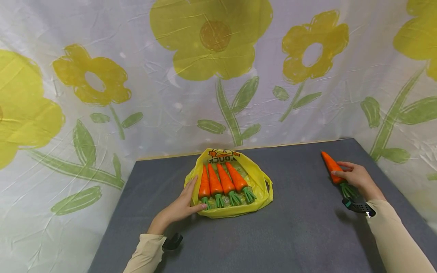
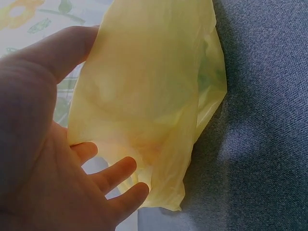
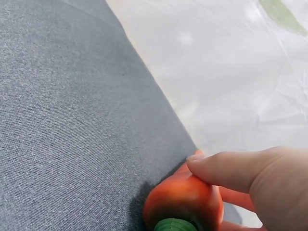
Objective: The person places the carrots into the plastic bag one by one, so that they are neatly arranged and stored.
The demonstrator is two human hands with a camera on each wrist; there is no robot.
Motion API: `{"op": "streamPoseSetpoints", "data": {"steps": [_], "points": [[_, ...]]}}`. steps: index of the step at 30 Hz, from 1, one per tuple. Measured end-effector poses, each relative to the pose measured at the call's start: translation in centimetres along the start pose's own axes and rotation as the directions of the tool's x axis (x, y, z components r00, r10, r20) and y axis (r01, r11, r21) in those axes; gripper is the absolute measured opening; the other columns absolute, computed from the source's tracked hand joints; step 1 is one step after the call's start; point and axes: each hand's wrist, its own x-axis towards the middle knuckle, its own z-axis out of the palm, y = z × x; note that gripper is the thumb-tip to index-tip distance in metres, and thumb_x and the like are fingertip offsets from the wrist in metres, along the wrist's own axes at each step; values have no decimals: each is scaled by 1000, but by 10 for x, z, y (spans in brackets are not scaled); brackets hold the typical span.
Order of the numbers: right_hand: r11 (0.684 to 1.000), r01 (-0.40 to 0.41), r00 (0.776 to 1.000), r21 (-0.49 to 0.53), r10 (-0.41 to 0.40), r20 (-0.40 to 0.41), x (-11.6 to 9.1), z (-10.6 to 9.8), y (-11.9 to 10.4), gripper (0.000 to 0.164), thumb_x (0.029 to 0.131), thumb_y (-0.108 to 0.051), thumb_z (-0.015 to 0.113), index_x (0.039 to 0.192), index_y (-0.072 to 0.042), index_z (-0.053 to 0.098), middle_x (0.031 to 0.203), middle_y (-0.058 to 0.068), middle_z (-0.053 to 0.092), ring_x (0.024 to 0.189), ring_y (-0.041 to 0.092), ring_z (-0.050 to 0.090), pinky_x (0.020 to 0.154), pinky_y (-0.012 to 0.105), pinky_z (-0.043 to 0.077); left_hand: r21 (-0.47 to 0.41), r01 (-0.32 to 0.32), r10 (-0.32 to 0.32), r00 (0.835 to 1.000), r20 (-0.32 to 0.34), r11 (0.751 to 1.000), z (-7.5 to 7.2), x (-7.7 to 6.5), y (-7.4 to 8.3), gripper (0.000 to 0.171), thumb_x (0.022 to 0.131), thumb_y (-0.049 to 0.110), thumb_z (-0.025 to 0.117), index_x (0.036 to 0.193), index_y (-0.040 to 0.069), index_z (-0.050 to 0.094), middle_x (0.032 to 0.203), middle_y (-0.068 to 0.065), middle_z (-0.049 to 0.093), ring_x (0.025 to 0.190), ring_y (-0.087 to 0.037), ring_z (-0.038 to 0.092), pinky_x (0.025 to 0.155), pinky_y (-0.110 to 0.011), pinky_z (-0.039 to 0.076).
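Backdrop: white crinkled cloth printed with large yellow flowers and green stems, filling the upper two thirds of the head view and running down both sides.

Surface: dark grey felt-like table top, occupying the lower centre and lower right of the frame; a thin pale edge shows along its far side.

Item 1: yellow plastic bag, lying flat at centre frame, printed lettering at its far end, handles spread to the right.

Item 2: four orange toy carrots with green tops, lying side by side on the bag, tips pointing away toward the backdrop, green ends nearest the person.

Item 3: single orange carrot, right of centre, near the right edge of the table, well apart from the bag, tip pointing to the upper left.

Left hand: lower centre-left, fingers straight and spread, resting against the left edge of the bag; thumb lies along the bag's near edge. In the left wrist view the bag's yellow film drapes over the open palm.

Right hand: centre right, fingers and thumb curled round the green-topped end of the single carrot, holding it on or just above the table; contact with the surface cannot be told. Beige sleeves cover both forearms.
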Motion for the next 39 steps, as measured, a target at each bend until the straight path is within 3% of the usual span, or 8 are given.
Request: {"op": "streamPoseSetpoints", "data": {"steps": [5,8,11,13,15,24,33,39], "points": [[1000,7,1000,-13,-7,-26,-1,1,0,78,99,-43,57,150,9,30,143,44,37,119,50,51,73,23,49,2,-3,3,1000,-2,1000,0,0,-1,107,91,46,69,160,19,-8,167,-17,-5,155,-39,1,119,-64,20],[1000,4,1000,-2,-4,-30,-2,2,-1,77,98,-43,57,151,8,30,143,44,38,115,45,54,69,19,48,2,-3,3,1000,-2,1000,0,0,-1,107,91,46,69,160,20,-8,167,-16,-5,155,-39,0,118,-64,20],[1000,8,999,15,-7,-36,-3,3,-4,77,98,-42,58,150,7,31,142,43,40,98,23,62,69,19,51,2,-2,2,1000,-2,1000,0,0,-1,107,91,46,69,160,20,-8,167,-17,-5,155,-39,0,118,-64,20],[999,12,999,32,-11,-38,-4,4,-6,76,98,-40,59,150,7,32,143,42,40,89,6,58,69,20,53,2,-1,1,1000,-2,1000,0,0,-1,107,91,46,69,160,20,-8,167,-17,-5,155,-39,1,118,-64,20],[999,13,999,39,-12,-39,-5,5,-9,75,98,-41,59,150,7,33,144,41,38,88,1,53,69,20,53,2,-2,2,1000,-3,1000,0,1,-1,107,91,46,69,160,20,-8,167,-17,-5,155,-40,1,118,-64,21],[998,35,999,53,-34,-6,-5,16,-24,73,99,-39,57,151,7,32,142,43,40,82,-1,56,69,24,55,1,1,-1,1000,2,1000,0,1,-1,107,91,47,68,160,21,-8,167,-17,-5,155,-40,1,118,-65,20],[997,55,998,58,-56,12,-9,30,-50,73,99,-40,58,152,4,32,141,41,43,94,19,64,70,25,54,14,-5,5,1000,1,1000,-1,1,-2,107,91,47,68,160,21,-9,168,-16,-6,155,-38,0,119,-63,20],[992,102,994,71,-104,22,-16,44,-70,71,98,-39,60,151,1,35,137,39,50,89,16,64,68,28,53,9,-1,1,1000,4,1000,0,1,-2,107,91,47,68,160,20,-9,167,-16,-6,155,-38,0,119,-63,21]]}}
